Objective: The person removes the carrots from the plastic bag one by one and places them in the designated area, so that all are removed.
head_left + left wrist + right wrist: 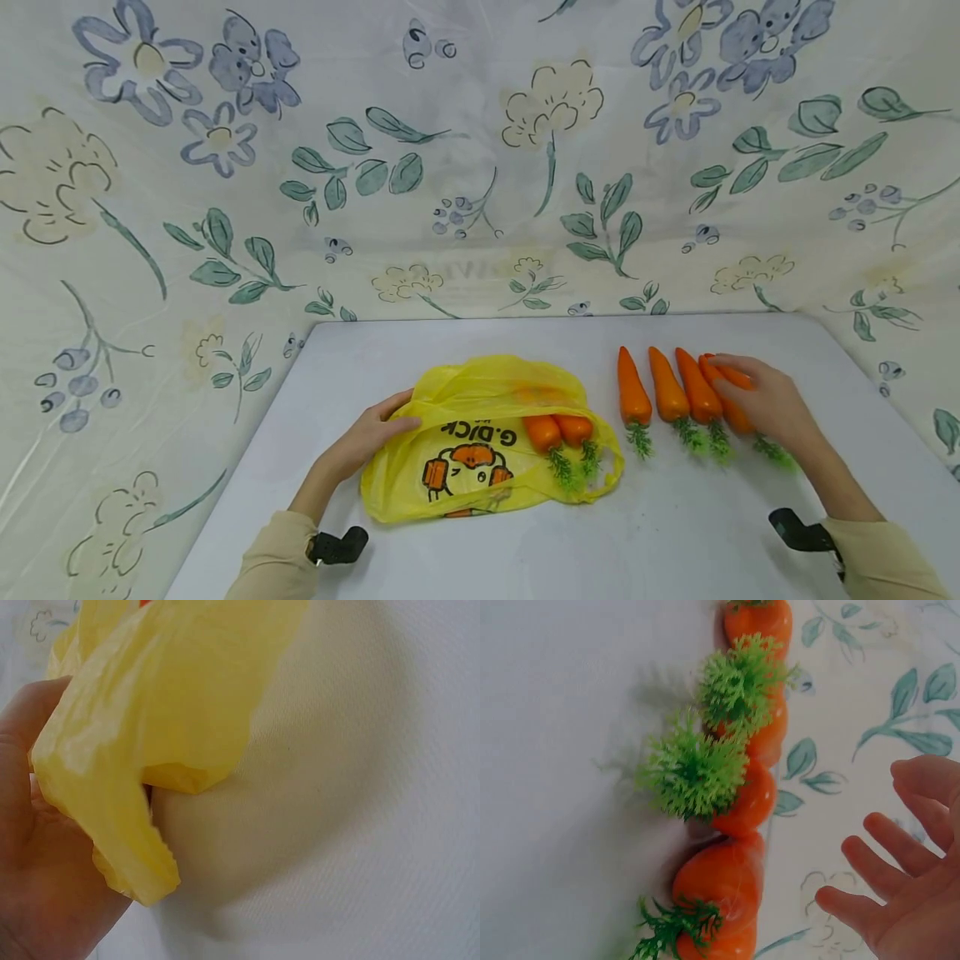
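Observation:
A yellow plastic bag (pixel 397 492) with a printed cartoon lies on the table, its opening to the right. Two orange carrots (pixel 542 433) with green tops show inside its mouth. My left hand (pixel 378 429) holds the bag's left end, thumb on top; in the left wrist view the yellow film (pixel 187 690) passes between thumb and palm, and most fingers are hidden. Several carrots (pixel 633 387) stand in a row right of the bag, tips away from me. My right hand (pixel 765 400) is over the rightmost ones. Its fingers (pixel 877 870) look spread and apart from the carrots (pixel 742 802) in the right wrist view.
The white table (pixel 675 533) has its far edge against a flowered cloth (pixel 480 167), which also hangs at both sides. Black wrist mounts (pixel 339 546) stick out from both sleeves.

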A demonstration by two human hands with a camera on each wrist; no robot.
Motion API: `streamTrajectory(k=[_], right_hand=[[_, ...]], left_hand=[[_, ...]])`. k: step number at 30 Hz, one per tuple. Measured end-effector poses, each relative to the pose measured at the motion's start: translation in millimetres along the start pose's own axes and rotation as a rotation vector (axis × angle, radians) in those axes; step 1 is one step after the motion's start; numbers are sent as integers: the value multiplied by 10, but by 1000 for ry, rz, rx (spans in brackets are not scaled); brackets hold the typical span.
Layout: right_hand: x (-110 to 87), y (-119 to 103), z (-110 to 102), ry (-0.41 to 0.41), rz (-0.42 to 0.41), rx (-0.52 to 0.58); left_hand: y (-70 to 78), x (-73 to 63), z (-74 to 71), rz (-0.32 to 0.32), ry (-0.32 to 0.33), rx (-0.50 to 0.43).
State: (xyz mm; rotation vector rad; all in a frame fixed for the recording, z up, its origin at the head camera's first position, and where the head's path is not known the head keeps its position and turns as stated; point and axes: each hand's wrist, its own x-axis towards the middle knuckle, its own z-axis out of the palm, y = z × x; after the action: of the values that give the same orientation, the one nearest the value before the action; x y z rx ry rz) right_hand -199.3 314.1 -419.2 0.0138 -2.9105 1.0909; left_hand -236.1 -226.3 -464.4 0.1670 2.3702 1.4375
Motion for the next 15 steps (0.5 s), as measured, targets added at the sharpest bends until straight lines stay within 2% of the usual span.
streamTrajectory(k=[15], right_hand=[[-18, -257, 174, -5, -100, -37]], left_hand=[[-17, 5, -4, 5, -5, -12]])
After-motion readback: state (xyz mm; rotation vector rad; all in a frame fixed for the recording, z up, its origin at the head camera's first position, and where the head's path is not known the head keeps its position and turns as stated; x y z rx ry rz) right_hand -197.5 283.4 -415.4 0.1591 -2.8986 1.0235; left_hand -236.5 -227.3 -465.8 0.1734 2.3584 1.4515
